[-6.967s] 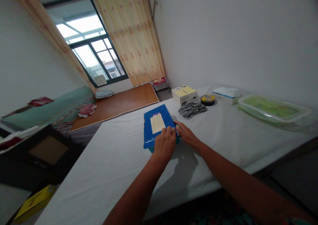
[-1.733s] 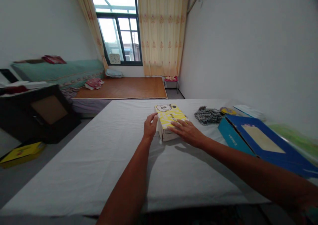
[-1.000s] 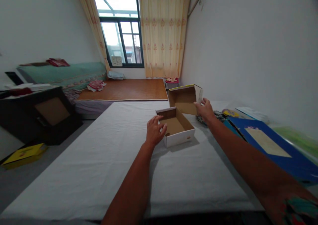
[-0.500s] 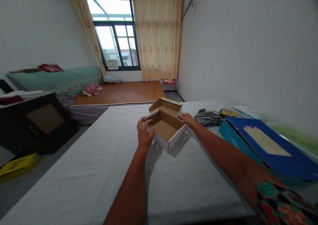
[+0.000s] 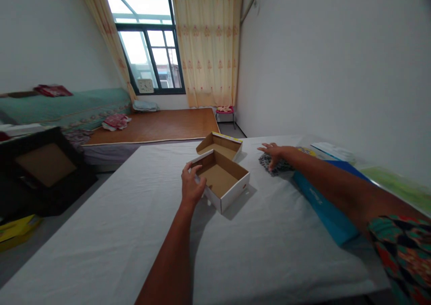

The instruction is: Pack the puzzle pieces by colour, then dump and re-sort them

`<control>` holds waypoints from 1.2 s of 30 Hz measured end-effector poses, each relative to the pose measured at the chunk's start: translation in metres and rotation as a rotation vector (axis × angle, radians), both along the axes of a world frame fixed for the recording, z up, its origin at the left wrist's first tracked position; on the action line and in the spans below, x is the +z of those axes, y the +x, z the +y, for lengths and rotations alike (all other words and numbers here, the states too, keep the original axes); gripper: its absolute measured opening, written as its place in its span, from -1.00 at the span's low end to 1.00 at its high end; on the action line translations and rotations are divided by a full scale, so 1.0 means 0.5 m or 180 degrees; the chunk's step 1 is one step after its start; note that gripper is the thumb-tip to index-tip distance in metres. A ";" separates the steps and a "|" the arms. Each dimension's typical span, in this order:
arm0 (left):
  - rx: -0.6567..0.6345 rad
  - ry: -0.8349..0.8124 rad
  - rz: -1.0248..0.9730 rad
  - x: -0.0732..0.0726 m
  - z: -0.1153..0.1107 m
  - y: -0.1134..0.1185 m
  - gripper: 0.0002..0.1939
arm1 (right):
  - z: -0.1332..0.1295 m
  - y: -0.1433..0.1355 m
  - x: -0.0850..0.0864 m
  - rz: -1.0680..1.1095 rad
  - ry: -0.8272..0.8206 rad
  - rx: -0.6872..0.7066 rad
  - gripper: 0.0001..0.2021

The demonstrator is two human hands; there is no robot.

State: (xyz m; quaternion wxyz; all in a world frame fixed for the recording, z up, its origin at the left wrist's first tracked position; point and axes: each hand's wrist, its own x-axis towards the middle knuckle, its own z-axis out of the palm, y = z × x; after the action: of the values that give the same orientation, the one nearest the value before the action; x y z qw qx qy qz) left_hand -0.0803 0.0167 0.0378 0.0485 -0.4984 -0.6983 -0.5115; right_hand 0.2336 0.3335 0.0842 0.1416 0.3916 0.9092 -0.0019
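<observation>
An open white cardboard box (image 5: 232, 195) with a brown inside stands on the white-covered table. My left hand (image 5: 193, 184) grips its left wall, thumb inside the rim. Just behind it lies a second brown-lined piece (image 5: 220, 144) with a yellow edge, perhaps a lid or another box. My right hand (image 5: 274, 154) is over a grey knitted bundle (image 5: 266, 161), fingers spread, palm down; whether the fingertips touch the bundle is unclear.
A blue box (image 5: 323, 206) lies at the right, partly under my right forearm, beside a green plastic-wrapped item (image 5: 397, 184). The white cloth (image 5: 134, 220) covers the table. A dark cabinet (image 5: 47, 170) and a yellow box (image 5: 20, 233) are at the left.
My right hand has let go of the white box's right side and moved right, over the grey bundle, its fingers opening. My left hand still grips the box. The view has shifted slightly.
</observation>
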 end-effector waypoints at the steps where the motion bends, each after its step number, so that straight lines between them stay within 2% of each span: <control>1: -0.0010 -0.0001 0.0000 0.000 0.000 -0.001 -0.60 | 0.001 0.002 -0.005 -0.0084 -0.0067 0.0011 0.40; 4: -0.0025 -0.0004 0.0001 0.000 -0.002 0.000 -0.61 | -0.005 0.012 -0.019 -0.0253 -0.0170 0.0055 0.36; 8: -0.0032 -0.0029 0.0019 0.003 -0.005 0.002 -0.61 | -0.027 0.031 -0.028 -0.0208 0.0154 0.0446 0.24; 15: -0.0047 -0.0076 0.0002 0.000 -0.003 -0.002 -0.61 | -0.061 0.039 0.009 -0.0161 0.0459 0.0759 -0.11; 18: -0.0052 -0.0039 0.0009 -0.002 -0.002 -0.004 -0.62 | -0.071 0.036 0.015 -0.0129 0.0477 0.0706 -0.22; 26: -0.0037 -0.0006 0.0068 0.001 -0.002 -0.002 -0.63 | -0.098 0.028 -0.003 0.0408 0.0609 0.0336 -0.59; 32: -0.0047 -0.0035 0.0112 0.003 -0.002 -0.001 -0.62 | -0.105 0.029 0.012 0.0506 0.0622 0.0144 -0.62; 36: -0.0043 -0.0052 0.0153 0.001 -0.001 -0.002 -0.62 | -0.110 0.018 0.059 0.0805 0.0774 0.0033 -0.52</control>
State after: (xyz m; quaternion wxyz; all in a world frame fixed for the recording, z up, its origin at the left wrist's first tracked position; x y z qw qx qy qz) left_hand -0.0812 0.0162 0.0382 0.0577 -0.5156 -0.6977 -0.4940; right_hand 0.2426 0.2784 0.1135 -0.0223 0.3978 0.9153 0.0596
